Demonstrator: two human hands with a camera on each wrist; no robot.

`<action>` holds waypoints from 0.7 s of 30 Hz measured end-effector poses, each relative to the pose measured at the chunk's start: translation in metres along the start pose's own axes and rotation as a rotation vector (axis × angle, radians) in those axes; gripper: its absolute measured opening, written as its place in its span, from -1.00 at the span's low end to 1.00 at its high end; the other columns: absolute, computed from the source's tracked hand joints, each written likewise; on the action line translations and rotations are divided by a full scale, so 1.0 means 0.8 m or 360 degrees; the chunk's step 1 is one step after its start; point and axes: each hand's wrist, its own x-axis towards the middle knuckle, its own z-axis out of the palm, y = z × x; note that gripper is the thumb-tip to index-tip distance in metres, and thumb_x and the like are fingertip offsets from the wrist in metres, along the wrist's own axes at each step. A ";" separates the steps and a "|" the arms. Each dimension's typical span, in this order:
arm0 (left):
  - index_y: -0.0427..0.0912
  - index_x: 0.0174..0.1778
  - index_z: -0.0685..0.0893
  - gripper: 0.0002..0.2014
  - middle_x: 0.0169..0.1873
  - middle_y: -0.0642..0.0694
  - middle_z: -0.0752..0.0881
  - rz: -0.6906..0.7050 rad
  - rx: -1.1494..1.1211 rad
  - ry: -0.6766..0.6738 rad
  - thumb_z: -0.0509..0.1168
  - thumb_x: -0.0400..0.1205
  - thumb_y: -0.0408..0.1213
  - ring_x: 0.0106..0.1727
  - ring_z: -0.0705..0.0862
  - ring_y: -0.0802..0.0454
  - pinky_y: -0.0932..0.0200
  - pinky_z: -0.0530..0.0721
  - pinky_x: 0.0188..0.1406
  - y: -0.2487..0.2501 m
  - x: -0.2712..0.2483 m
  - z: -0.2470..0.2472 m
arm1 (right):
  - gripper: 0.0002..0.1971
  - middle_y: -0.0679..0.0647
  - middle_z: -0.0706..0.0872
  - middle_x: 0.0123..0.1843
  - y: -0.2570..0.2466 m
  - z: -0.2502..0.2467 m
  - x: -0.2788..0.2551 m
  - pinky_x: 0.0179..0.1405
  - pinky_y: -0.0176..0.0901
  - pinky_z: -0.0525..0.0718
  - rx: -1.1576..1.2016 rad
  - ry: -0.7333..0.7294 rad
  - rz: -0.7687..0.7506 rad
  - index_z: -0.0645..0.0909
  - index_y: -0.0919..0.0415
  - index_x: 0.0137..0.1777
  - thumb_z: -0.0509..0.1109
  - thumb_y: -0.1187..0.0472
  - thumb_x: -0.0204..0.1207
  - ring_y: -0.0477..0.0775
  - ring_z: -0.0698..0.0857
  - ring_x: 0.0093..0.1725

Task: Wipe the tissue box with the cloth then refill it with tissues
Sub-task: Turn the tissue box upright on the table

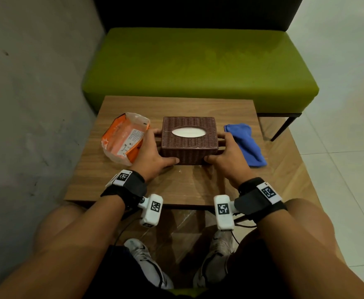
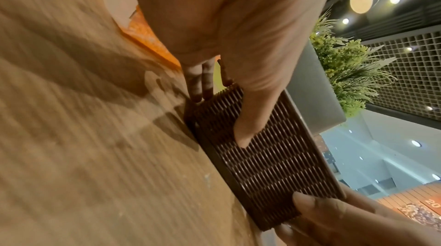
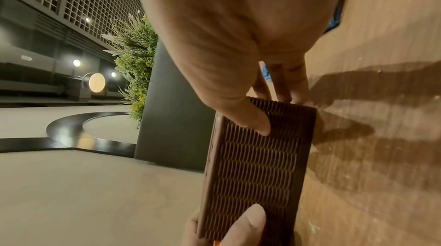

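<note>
A brown woven tissue box (image 1: 189, 140) stands on the wooden table (image 1: 176, 186), with white tissue showing in its oval top slot (image 1: 188, 132). My left hand (image 1: 153, 152) grips its left end, thumb on the front wall and fingers along the side. My right hand (image 1: 226, 154) grips the right end the same way. The left wrist view shows the thumb (image 2: 248, 129) pressed on the box's weave (image 2: 274, 171); the right wrist view shows the other thumb (image 3: 253, 120) on the box (image 3: 257, 165). An orange tissue pack (image 1: 124, 140) lies left of the box, a blue cloth (image 1: 244, 143) right of it.
A green padded bench (image 1: 198, 67) stands behind the table. A grey wall (image 1: 30, 104) runs along the left, close to the table's edge. My knees and shoes show under the table's near edge. Tiled floor lies to the right.
</note>
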 end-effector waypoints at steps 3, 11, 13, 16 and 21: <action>0.09 0.80 0.15 0.30 0.71 0.00 0.39 0.0070 0.0053 -0.0073 0.85 0.25 -0.09 0.72 0.43 0.03 -0.10 0.46 0.75 0.010 0.012 -0.007 | -0.31 0.11 0.68 0.36 0.004 -0.002 0.002 0.01 -0.18 0.87 -0.0037 -0.0014 -0.0009 0.46 0.10 0.56 0.58 0.54 0.50 0.00 0.83 0.15; 0.13 0.91 -0.01 0.53 0.74 0.05 0.42 0.0091 0.0192 -0.0304 0.90 0.16 -0.04 0.72 0.44 0.10 -0.08 0.38 0.81 0.016 0.043 -0.023 | -0.31 0.04 0.71 0.37 -0.007 -0.021 0.004 0.14 -0.09 0.85 -0.0252 -0.0169 0.0042 0.48 0.01 0.52 0.74 0.21 0.47 -0.02 0.83 0.18; 0.06 0.92 0.00 0.50 0.75 0.04 0.32 0.0113 0.0221 -0.0274 0.90 0.20 -0.11 0.71 0.40 0.09 0.00 0.38 0.77 0.013 0.044 -0.024 | -0.27 -0.03 0.72 0.31 -0.022 -0.032 0.003 0.06 -0.23 0.76 -0.0341 -0.0278 0.0090 0.48 0.03 0.56 0.74 -0.02 0.47 -0.11 0.78 0.19; 0.06 0.90 0.06 0.47 0.76 -0.01 0.30 0.0148 0.0218 -0.0273 0.90 0.19 -0.07 0.69 0.42 0.06 -0.07 0.45 0.76 0.007 0.047 -0.022 | -0.27 -0.02 0.71 0.34 -0.043 -0.046 0.008 0.04 -0.17 0.66 -0.0613 -0.0209 0.0124 0.49 0.06 0.63 0.55 -0.28 0.57 -0.01 0.75 0.24; 0.16 0.86 0.11 0.48 0.71 0.03 0.40 0.0153 0.0147 -0.0267 0.89 0.09 0.13 0.68 0.48 0.10 -0.14 0.58 0.68 -0.005 0.053 -0.020 | -0.76 0.05 0.67 0.23 -0.085 -0.039 0.037 0.22 -0.04 0.58 -0.0924 0.0215 -0.0691 0.78 0.07 0.28 0.55 0.05 0.67 -0.01 0.61 0.21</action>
